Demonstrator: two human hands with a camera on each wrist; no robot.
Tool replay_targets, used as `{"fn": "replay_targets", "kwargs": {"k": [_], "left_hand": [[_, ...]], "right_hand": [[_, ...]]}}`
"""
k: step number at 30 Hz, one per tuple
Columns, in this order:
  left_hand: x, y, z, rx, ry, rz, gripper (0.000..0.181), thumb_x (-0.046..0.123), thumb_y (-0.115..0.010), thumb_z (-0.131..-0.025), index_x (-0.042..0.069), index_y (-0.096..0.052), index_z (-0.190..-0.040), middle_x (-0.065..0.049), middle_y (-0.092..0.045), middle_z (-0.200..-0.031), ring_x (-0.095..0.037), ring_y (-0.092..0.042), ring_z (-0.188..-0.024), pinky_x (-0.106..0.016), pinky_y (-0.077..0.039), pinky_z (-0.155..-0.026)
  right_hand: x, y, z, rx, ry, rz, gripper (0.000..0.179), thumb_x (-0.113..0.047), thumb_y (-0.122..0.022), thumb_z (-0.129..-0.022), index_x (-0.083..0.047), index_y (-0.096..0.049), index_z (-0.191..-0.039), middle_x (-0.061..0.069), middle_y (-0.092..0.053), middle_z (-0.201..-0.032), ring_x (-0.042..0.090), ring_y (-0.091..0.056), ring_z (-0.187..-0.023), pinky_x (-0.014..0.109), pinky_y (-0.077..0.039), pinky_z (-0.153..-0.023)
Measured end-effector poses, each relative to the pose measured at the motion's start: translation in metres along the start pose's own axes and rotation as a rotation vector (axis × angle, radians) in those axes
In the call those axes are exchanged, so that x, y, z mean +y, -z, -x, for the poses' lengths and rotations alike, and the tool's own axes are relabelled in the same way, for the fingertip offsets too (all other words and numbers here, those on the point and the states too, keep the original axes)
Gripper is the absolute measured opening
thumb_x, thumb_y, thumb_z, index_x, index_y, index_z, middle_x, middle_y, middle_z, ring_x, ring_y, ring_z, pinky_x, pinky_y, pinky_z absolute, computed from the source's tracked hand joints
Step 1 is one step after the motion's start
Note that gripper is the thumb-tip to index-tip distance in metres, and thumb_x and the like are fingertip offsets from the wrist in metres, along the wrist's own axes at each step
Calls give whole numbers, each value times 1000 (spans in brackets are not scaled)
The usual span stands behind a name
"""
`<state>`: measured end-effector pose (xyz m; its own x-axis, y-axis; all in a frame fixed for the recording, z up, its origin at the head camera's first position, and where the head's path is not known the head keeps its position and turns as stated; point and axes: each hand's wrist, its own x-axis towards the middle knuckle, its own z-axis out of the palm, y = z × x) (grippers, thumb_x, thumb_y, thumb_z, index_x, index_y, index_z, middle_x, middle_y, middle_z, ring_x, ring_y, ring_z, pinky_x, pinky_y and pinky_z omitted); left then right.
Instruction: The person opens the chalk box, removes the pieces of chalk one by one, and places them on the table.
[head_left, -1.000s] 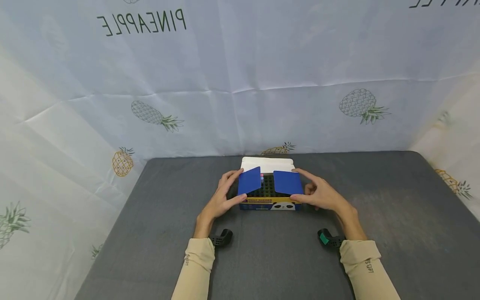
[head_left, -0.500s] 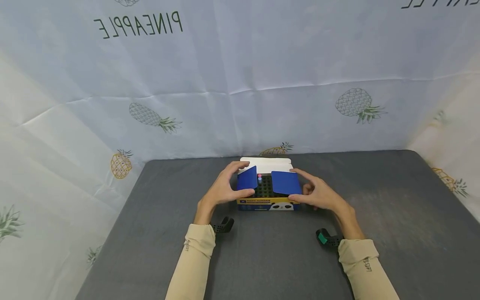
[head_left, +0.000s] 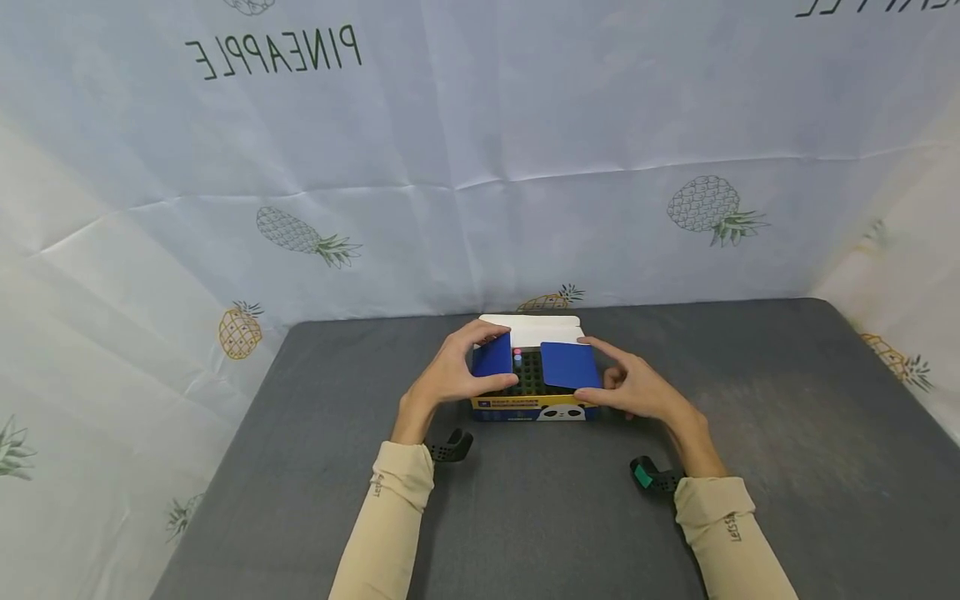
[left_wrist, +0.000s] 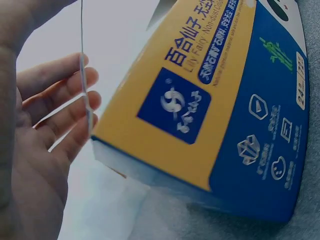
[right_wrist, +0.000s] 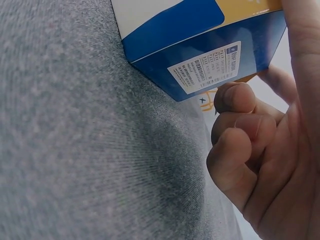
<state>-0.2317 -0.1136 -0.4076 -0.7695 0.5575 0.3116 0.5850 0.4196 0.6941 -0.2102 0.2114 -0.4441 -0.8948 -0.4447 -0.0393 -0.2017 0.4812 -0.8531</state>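
A blue and yellow chalk box [head_left: 536, 407] with a panda on its front stands open on the table. Between its raised left flap [head_left: 492, 357] and right flap [head_left: 572, 365] a dark holder with holes [head_left: 532, 371] shows, with pink and blue chalk sticks [head_left: 517, 357] in it. My left hand [head_left: 453, 372] spans the left flap, fingers at its far edge and thumb at the near side; in the left wrist view the fingertips touch it. My right hand [head_left: 641, 383] holds the box's right end between thumb and index finger, the other fingers curled beside it.
A white lid flap [head_left: 536, 329] leans back behind the box. Grey cloth covers the table [head_left: 540, 517]. Close behind its far edge hangs a curtain [head_left: 480, 233] printed with pineapples.
The left hand has moved up and inward over the left flap, its fingers reaching farther across, and the flap stands steeper. The right hand has kept its hold on the box.
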Motion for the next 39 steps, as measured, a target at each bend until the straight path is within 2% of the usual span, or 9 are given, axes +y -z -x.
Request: {"fn": "replay_targets", "kwargs": {"k": [4,7,10,15,18,24,28,34,39], "left_hand": [[1,6,2,11,-23,-17,78,54,-78,-85,3,-59,-141,-12,-64,-132,-28,-61,-119,-52,-52,-105],[3,13,5,13,-29,-33,77,53,-78,-86,3,-58,-141,-14,-63,-135,-30,-62,-123,-53,-52,-107],[3,22,9,-1,-12,-36,77,50,-79,-87,5,-55,-145,-15,-61,-141,-32,-60,-129,-52,-50,-110],[2,37,17,-47,40,-5,77,23,-85,-84,7,-49,-150,-18,-57,-144,-34,-57,-134,-50,-47,-115],[0,44,22,-59,73,25,80,16,-87,-81,8,-47,-150,-20,-57,-144,-35,-56,-136,-50,-46,-117],[-5,60,32,-83,143,44,84,13,-90,-77,8,-49,-149,-20,-58,-141,-34,-54,-139,-49,-41,-121],[-9,67,38,-115,171,-7,79,15,-92,-75,6,-55,-145,-18,-58,-144,-34,-58,-131,-54,-45,-116],[-16,68,43,-180,181,-116,75,25,-91,-77,3,-60,-141,-15,-60,-139,-34,-58,-125,-59,-49,-106],[-19,63,41,-231,208,-148,79,28,-90,-78,2,-57,-145,-16,-59,-138,-35,-56,-127,-61,-49,-105]], "right_hand": [[1,0,0,1,-8,-1,87,-29,-80,-90,-21,-30,-162,-1,-43,-57,9,-38,-44,32,-42,-39],[2,1,0,2,-8,-5,87,-29,-79,-91,-22,-30,-162,-1,-43,-57,9,-38,-44,32,-41,-40],[3,1,0,-1,7,-12,86,-28,-79,-91,-22,-31,-162,-2,-42,-56,8,-37,-43,32,-41,-38],[5,1,1,-5,19,-17,85,-28,-78,-92,-22,-31,-162,-3,-40,-55,8,-35,-41,33,-42,-37],[4,1,2,-5,-6,-22,86,-30,-79,-92,-24,-30,-162,-3,-41,-55,9,-36,-41,34,-42,-38],[4,0,3,-2,-31,-34,87,-32,-79,-91,-26,-29,-162,-3,-41,-55,9,-36,-42,33,-42,-38],[4,1,2,2,-34,-35,87,-32,-79,-91,-27,-30,-162,-4,-40,-54,9,-35,-43,33,-41,-38],[4,2,0,-14,-7,-31,87,-31,-78,-92,-23,-29,-163,-3,-41,-55,8,-36,-42,34,-41,-38],[3,1,-1,-15,11,-32,87,-28,-79,-92,-20,-29,-163,-1,-42,-55,9,-36,-42,34,-41,-37]]}}
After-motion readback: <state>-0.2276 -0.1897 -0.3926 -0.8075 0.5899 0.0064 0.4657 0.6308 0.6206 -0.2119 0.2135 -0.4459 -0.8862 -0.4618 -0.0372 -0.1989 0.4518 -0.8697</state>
